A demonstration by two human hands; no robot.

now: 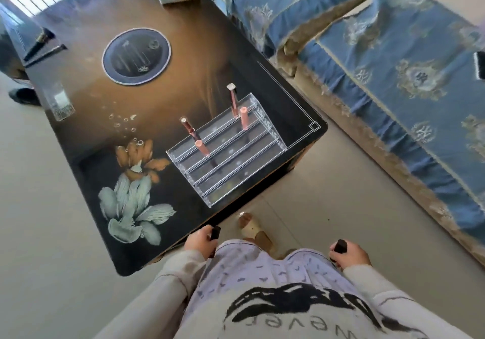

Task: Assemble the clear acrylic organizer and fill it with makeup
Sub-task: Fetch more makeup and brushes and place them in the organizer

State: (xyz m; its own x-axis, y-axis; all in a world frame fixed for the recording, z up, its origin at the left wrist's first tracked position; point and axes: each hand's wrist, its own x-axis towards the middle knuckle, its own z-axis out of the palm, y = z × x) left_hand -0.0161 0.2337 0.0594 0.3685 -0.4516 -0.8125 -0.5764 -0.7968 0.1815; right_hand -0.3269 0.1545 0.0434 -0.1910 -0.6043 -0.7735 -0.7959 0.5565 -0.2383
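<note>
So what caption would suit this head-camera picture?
Each hand, left and right, holds a dark tube near the clear organizer already holding four.

Clear acrylic organizer (231, 149), glossy table (86, 118)

Clear tiered organizer (231, 149) upright, four pink tubes (244, 121) inside.

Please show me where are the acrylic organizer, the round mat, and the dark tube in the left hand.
acrylic organizer (237, 166): head view, on a front tier.
round mat (136, 55): head view, its centre.
dark tube (215, 232): head view, upper end above the left hand (200, 241).
</note>
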